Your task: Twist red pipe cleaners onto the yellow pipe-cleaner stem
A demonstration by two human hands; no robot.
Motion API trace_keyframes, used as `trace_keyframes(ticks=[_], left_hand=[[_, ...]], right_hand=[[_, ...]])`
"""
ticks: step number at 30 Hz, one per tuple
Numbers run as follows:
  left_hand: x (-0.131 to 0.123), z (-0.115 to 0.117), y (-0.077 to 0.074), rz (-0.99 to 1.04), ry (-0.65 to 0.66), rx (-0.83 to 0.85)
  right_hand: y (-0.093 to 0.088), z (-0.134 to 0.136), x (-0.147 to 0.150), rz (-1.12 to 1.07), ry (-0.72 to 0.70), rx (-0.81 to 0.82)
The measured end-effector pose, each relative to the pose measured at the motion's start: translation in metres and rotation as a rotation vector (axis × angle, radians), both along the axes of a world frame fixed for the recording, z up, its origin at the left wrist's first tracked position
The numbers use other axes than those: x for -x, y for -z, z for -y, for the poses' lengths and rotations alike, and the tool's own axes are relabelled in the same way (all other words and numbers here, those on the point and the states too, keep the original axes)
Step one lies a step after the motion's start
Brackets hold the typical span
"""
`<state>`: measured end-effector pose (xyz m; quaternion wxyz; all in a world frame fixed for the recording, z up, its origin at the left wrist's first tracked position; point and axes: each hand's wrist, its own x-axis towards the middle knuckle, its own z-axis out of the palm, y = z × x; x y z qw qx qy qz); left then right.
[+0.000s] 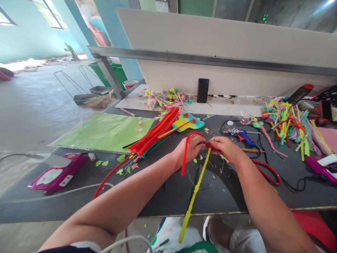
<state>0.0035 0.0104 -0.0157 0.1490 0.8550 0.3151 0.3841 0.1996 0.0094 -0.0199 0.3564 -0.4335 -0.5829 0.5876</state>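
Note:
My left hand [192, 147] and my right hand [225, 147] nearly meet above the table, fingers closed in pinches. Both grip a red pipe cleaner [186, 154], bunched between the fingertips; its free end arches over my left hand and hangs down. From the pinched spot a yellow pipe cleaner stem [196, 191], wrapped or twisted along its length, slants down past the table edge. The exact join is partly hidden by my fingers. Left of my hands lies a thick bundle of red and orange pipe cleaners [158, 130], beside a yellow and turquoise fuzzy piece [188, 122].
A blue glue gun [246, 138] and red-handled scissors [271, 172] lie to the right, below a pile of coloured pipe cleaners [284, 123]. A phone [203, 90] leans at the back. A green sheet [105, 131] and purple packet [59, 172] lie left, with paper scraps scattered about.

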Motion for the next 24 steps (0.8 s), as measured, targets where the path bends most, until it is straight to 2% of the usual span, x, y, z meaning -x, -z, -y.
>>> trace_keyframes(ticks=[5, 8, 13, 24], left_hand=[[0.0019, -0.0003, -0.0016, -0.022, -0.063, -0.054], [0.0025, 0.0013, -0.0027, -0.083, -0.040, -0.092], [0.0022, 0.0012, -0.0012, -0.149, 0.029, -0.149], [0.0003, 0.0026, 0.0025, -0.114, 0.017, -0.157]], right_hand=[[-0.0044, 0.0025, -0.0002, -0.068, 0.020, 0.071], [-0.0071, 0.0043, 0.0009, -0.015, 0.010, 0.070], [-0.0066, 0.0046, 0.0034, 0.090, 0.025, 0.046], [-0.0055, 0.0047, 0.0085, 0.188, 0.105, -0.098]])
